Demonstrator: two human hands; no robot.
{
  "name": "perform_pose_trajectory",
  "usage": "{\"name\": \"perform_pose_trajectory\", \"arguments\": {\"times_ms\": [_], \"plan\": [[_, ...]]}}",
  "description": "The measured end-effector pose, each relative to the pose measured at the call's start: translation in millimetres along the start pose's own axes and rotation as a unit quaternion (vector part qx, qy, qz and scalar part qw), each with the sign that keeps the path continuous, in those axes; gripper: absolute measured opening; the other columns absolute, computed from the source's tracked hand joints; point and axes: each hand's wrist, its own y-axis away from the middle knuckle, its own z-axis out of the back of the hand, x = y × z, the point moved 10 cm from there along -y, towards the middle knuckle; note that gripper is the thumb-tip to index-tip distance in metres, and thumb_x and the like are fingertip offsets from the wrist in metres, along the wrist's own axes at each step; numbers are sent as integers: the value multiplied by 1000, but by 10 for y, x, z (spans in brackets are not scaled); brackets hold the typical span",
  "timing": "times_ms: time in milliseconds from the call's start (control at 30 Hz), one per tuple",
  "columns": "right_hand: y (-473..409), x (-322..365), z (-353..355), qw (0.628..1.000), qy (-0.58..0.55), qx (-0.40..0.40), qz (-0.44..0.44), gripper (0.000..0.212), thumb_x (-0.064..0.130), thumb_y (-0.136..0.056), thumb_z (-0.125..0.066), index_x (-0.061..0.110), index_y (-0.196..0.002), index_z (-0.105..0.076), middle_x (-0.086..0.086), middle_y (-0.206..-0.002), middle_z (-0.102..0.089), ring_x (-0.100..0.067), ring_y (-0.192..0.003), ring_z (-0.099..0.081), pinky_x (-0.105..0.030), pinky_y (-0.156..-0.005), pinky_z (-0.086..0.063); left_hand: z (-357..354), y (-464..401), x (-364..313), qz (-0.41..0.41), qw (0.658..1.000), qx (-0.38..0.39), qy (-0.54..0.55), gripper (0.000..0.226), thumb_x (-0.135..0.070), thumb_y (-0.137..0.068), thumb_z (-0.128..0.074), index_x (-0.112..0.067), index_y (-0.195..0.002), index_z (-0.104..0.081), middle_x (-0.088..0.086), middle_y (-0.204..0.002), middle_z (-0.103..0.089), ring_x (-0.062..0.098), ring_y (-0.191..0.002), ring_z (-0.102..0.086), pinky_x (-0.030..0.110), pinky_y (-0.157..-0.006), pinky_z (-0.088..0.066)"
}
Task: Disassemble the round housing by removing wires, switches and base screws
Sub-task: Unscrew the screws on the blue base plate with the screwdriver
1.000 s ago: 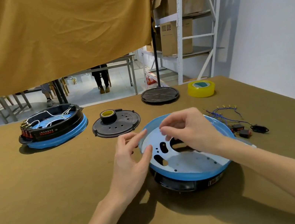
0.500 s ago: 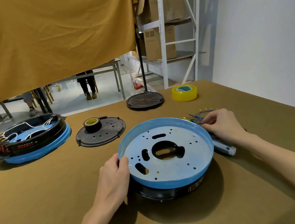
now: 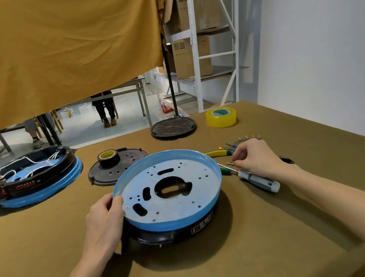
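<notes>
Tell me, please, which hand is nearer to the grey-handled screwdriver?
The right hand: it hovers just above the screwdriver, by its shaft. The left hand grips the blue housing rim across from it.

matt metal housing plate (image 3: 177, 202) — glossy blue rim.

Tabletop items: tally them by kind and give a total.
Round housings: 2
Black round plates: 2
Tape rolls: 2
Screwdrivers: 1
Pliers: 1
Loose wire bundles: 1
Total: 9
</notes>
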Motion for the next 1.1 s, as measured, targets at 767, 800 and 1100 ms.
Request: {"name": "perform_pose_trajectory", "arguments": {"times_ms": [767, 800, 1100], "plan": [[180, 1869, -693, 971, -67, 119, 197, 10, 23, -92, -70, 23, -94, -80, 13, -84, -72, -1, -78, -63, -15, -64, -51, -129, -49, 146, 84, 996, 26, -20, 30, -40, -104, -42, -21, -94, -62, -4, -77, -67, 7, -73, -64, 19, -50, -44], [229, 1952, -787, 968, -69, 124, 206, 11, 24, -93, -69, 23, -96, -79, 13, -88, -71, -2, -80, -63, -17, -68, -52, -119, -49, 191, 121, 990, 44, -58, 33, -44, -103, -42, -19, -95, -61, -1, -83, -65, 8, -76, -62, 23, -54, -44], [355, 1917, -857, 976, -67, 76, 195, 13, 32, -95, -66, 28, -106, -72, 9, -107, -57, -6, -104, -52, -18, -86, -39, -345, 138, 92, 226, 936, 178, 204, 49, -62, -98, -52, -29, -132, -59, 2, -99, -78, 17, -97, -72, 32, -80, -57]]}}
